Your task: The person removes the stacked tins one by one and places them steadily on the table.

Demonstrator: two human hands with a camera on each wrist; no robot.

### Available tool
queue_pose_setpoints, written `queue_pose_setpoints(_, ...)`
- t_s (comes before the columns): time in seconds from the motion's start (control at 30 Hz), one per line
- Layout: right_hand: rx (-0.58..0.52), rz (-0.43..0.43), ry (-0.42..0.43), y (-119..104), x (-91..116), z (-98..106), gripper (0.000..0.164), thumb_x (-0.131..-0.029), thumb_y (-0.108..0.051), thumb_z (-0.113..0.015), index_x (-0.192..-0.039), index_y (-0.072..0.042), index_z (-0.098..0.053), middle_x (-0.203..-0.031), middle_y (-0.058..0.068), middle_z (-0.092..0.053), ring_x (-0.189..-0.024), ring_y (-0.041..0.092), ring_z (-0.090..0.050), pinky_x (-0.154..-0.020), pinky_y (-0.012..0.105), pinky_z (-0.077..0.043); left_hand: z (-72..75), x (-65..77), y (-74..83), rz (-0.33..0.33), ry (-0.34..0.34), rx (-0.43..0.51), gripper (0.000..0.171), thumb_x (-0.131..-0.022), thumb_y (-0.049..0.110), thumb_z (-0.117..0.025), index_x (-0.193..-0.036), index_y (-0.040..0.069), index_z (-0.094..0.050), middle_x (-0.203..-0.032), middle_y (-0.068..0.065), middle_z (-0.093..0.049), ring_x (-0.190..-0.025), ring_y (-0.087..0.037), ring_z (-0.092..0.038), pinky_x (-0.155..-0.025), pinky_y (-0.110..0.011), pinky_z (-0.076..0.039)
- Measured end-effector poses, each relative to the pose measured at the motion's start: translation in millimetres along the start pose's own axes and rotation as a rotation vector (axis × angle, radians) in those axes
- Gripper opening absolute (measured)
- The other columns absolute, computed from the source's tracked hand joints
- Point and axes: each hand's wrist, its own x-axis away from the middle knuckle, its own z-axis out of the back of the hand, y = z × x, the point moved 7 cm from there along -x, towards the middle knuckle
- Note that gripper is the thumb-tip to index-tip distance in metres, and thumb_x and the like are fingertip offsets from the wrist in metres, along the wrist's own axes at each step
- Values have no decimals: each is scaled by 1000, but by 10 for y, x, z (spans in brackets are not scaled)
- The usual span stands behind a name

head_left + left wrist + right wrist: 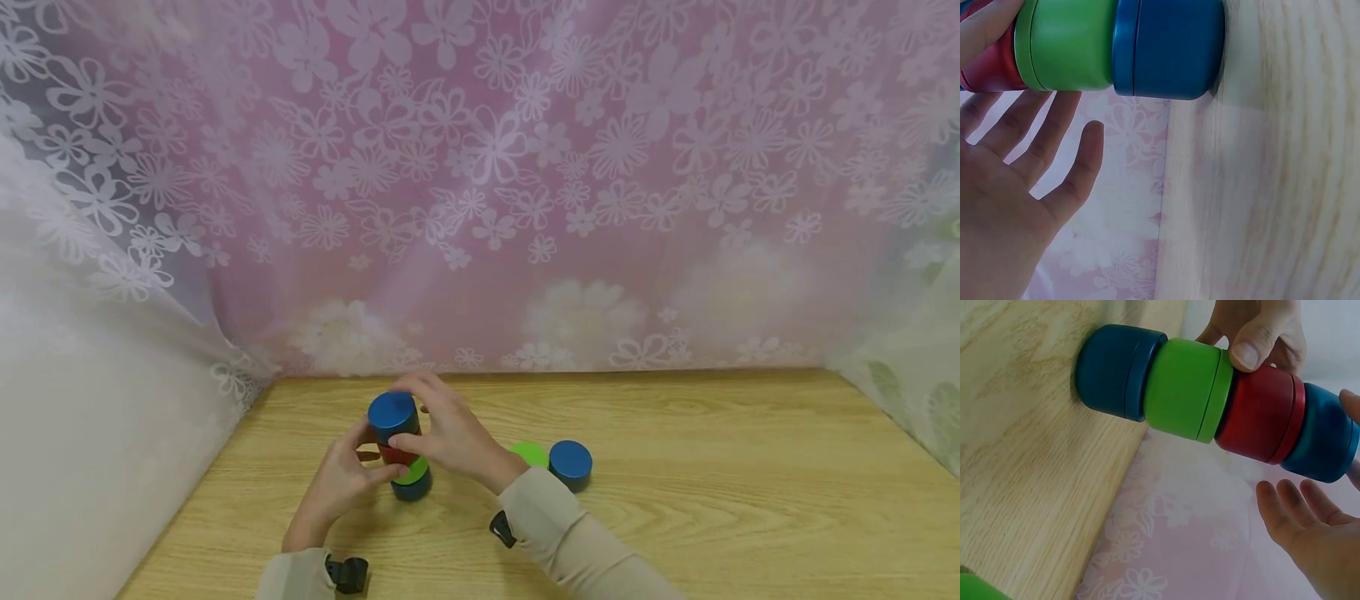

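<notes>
Small lidded round tins stand stacked in a column: a blue tin (412, 490) on the table, then a green tin (1075, 47), a red tin (1259, 412) and a blue tin (393, 410) on top. The column leans slightly in the head view. My left hand (341, 479) grips the red tin from the left, its thumb near the joint with the green one. From the right, my right hand (453, 429) holds the top blue tin between thumb and fingers. The right wrist view shows some of its fingers (1291, 509) apart from the tins.
Right of the stack, partly behind my right forearm, a second green tin (529, 453) stands beside another blue tin (571, 462). The wood-grain table (712, 500) ends at a flowered pink curtain (525, 208). White sheeting (90, 400) hangs on the left.
</notes>
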Motion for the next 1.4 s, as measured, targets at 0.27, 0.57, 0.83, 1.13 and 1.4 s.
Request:
queue_pose_setpoints(0.27, -22, 12, 1, -3, -4, -25, 48, -92, -7, -77, -136, -4, -58, -140, 10, -51, -126, 29, -52, -100, 39, -49, 7, 5, -2, 5, -2, -5, 66, -81, 7, -86, -139, 0, -56, -120, -15, -67, -111, -34, -61, -91, -57, -52)
queue_pose_setpoints(0.57, -39, -8, 7, 9, 0, -28, 47, -92, -6, -76, -135, -4, -59, -140, 11, -51, -126, 30, -52, -101, 41, -49, -1, -1, -2, -11, -9, 2, 65, -82, 7, -86, -139, 1, -56, -120, -15, -67, -111, -35, -62, -91, -58, -52)
queue_pose_setpoints(0.83, -38, 7, 14, 7, -11, -51, 44, -91, -4, -76, -132, -3, -59, -136, 12, -53, -123, 31, -55, -102, 46, -49, 1, 1, -9, -3, -11, 6, 66, -81, 7, -87, -139, 2, -56, -120, -13, -68, -111, -33, -62, -91, -57, -52)
queue_pose_setpoints(1.13, 10, 10, 43, -44, -9, -17, 39, -89, -2, -78, -125, -1, -63, -134, 13, -55, -119, 29, -58, -99, 38, -51, 2, 3, -27, -7, -7, -2, 67, -82, 8, -86, -140, 1, -55, -120, -14, -67, -111, -34, -61, -91, -59, -52)
queue_pose_setpoints(1.4, 0, 3, 59, -31, 54, 61, 39, -89, -1, -78, -125, 1, -62, -137, 16, -53, -122, 31, -57, -101, 37, -50, -6, -1, -36, -2, 2, -6, 70, -81, 8, -87, -143, 3, -54, -125, -14, -66, -116, -36, -60, -91, -56, -53)
